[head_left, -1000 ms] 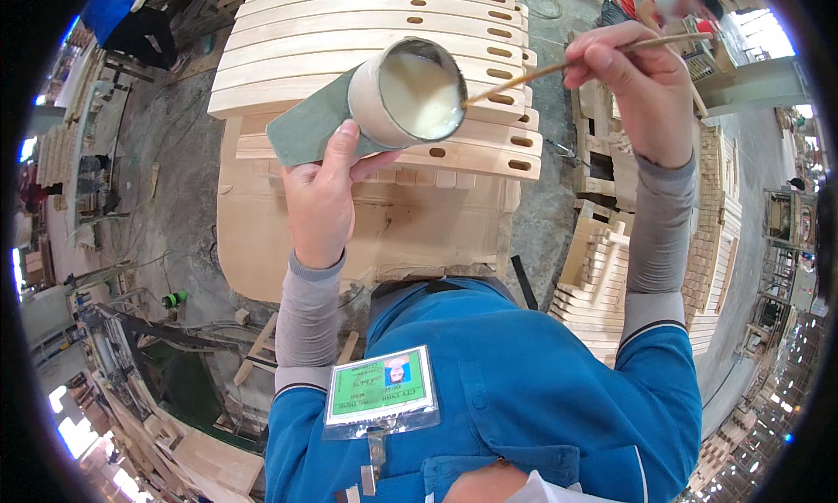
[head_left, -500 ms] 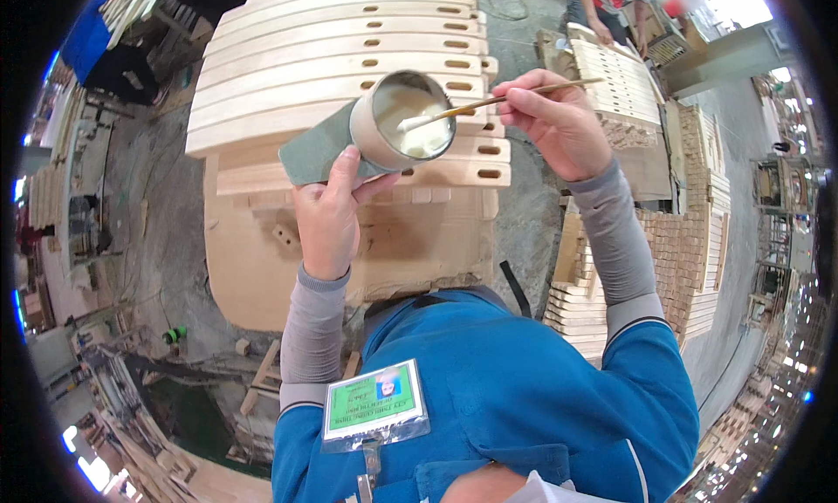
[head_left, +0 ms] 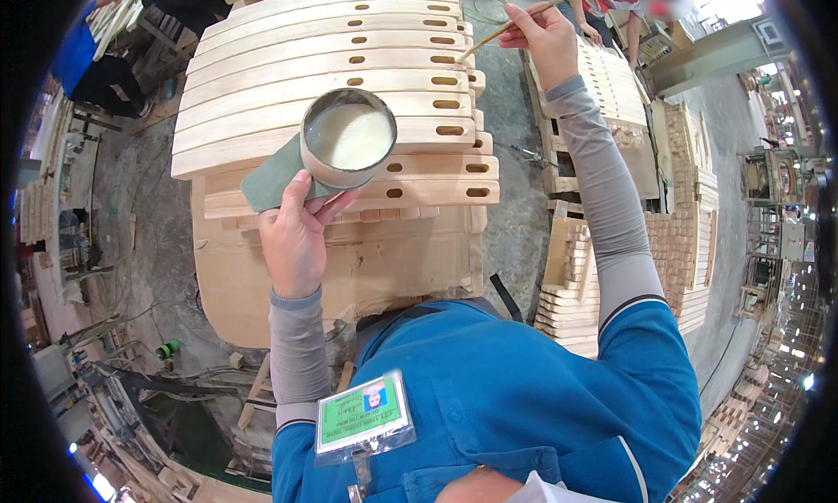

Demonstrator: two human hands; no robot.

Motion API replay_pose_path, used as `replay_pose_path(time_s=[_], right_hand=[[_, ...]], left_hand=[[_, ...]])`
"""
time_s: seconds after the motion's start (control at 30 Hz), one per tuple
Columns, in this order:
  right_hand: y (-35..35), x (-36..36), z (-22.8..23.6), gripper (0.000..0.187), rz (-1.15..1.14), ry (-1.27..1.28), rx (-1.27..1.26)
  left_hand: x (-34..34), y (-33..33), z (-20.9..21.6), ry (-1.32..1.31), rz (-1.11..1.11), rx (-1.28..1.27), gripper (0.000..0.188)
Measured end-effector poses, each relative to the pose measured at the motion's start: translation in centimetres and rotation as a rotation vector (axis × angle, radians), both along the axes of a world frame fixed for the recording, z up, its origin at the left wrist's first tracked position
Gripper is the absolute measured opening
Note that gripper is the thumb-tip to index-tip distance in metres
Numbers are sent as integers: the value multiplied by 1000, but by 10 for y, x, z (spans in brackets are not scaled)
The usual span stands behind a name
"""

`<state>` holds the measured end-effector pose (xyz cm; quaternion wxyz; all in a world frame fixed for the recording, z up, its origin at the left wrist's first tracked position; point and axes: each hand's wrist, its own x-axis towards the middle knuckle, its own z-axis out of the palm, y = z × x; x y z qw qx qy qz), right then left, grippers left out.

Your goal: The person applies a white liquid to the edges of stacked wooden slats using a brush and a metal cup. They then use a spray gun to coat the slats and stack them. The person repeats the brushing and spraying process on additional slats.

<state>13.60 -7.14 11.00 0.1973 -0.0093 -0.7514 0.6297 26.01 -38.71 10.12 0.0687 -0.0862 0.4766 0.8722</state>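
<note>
My left hand [head_left: 295, 237] is closed around a round cup [head_left: 316, 159] of thick cream-white liquid [head_left: 362, 138]. A grey-green flat piece [head_left: 272, 176], perhaps sandpaper, is gripped along with it, under the cup. Farther off to the right, my right hand [head_left: 543, 42] pinches a thin wooden stick [head_left: 491, 39]. The stick's lower tip is at the slotted end of one of the pale wooden slats [head_left: 279, 91]; whether it touches the wood I cannot tell. Each slat has two oval slots and they lie side by side in a row.
The slats rest on a stack over a brown board [head_left: 393, 263]. More stacked wooden pieces [head_left: 567, 302] stand to the right. Another person [head_left: 602, 10] works at a slat pile [head_left: 611, 84] at the far right; someone in blue [head_left: 78, 54] is far left.
My right hand has lifted the stick out of the cup and carried it away and up to the slat ends. The cup has shifted a little left and nearer.
</note>
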Motion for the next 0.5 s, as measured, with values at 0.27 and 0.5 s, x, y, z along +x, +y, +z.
replay_pose_path(time_s=[0.27, 0.5], right_hand=[[-46, -20, -2, 27, 54, 74, 580], [-62, -23, 6, 32, 74, 99, 686]], left_hand=[[2, -10, 1, 26, 32, -19, 26], [1, -12, 5, 53, 51, 8, 25]])
